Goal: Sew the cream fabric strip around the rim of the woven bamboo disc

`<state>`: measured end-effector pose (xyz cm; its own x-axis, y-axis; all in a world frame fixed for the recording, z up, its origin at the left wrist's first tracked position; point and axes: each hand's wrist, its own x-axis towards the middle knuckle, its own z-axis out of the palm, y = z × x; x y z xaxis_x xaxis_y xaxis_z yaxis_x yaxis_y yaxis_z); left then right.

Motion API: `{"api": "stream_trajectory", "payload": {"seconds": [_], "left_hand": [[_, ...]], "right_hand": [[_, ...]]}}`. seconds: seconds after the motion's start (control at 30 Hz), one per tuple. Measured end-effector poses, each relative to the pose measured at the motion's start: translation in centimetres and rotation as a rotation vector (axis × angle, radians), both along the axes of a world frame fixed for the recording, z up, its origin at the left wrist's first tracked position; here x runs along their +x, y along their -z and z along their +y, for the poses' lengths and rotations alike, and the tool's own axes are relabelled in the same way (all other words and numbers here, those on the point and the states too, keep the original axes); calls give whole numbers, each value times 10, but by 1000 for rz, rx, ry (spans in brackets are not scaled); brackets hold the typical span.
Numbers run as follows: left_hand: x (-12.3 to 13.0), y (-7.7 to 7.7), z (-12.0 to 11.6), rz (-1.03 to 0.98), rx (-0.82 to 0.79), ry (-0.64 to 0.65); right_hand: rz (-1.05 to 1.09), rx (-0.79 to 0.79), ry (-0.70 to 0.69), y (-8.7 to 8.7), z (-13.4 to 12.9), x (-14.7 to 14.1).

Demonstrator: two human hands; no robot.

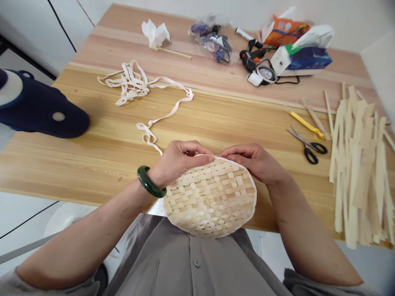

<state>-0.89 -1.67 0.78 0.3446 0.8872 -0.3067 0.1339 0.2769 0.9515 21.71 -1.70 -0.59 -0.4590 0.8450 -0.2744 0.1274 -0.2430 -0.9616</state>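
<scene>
A round woven bamboo disc (210,199) lies tilted against my body at the table's near edge, with a white band along its rim. My left hand (180,162) pinches the far rim, and a white cotton tape (166,117) runs from under those fingers to a loose tangled pile (129,84) on the table. My right hand (253,162) grips the rim a little further right, fingers curled over the edge. A dark green bangle (151,181) circles my left wrist.
The wooden table (92,164) holds a heap of flat bamboo strips (359,172), black-handled scissors (308,144) and a yellow-handled tool (305,124) to the right. A glue gun (251,59), a plastic bag (212,41) and boxes stand at the back. A dark blue padded object (40,105) sits left.
</scene>
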Motion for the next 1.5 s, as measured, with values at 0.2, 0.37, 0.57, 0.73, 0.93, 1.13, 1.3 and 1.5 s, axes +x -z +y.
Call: {"api": "stream_trajectory", "payload": {"seconds": [0.2, 0.37, 0.57, 0.73, 0.93, 1.13, 1.3, 1.5], "left_hand": [[1, -1, 0, -13, -18, 3], [-1, 2, 1, -36, -33, 14], [-2, 3, 2, -41, -70, 8], [-1, 2, 2, -44, -116, 14], [0, 0, 3, -96, -179, 33], [-4, 2, 6, -149, -237, 42], [-5, 4, 6, -176, -268, 54], [-5, 5, 7, -208, -279, 66]], "right_hand": [[28, 33, -46, 1, 1, 5], [41, 50, -74, 4, 3, 8], [53, 51, -100, 6, 6, 9], [24, 80, -80, 6, 7, 7], [9, 74, -98, 8, 13, 4], [92, -9, -60, 14, 8, -3], [175, -218, 42, 16, -2, -12], [257, -397, 128, 14, -10, -22]]}}
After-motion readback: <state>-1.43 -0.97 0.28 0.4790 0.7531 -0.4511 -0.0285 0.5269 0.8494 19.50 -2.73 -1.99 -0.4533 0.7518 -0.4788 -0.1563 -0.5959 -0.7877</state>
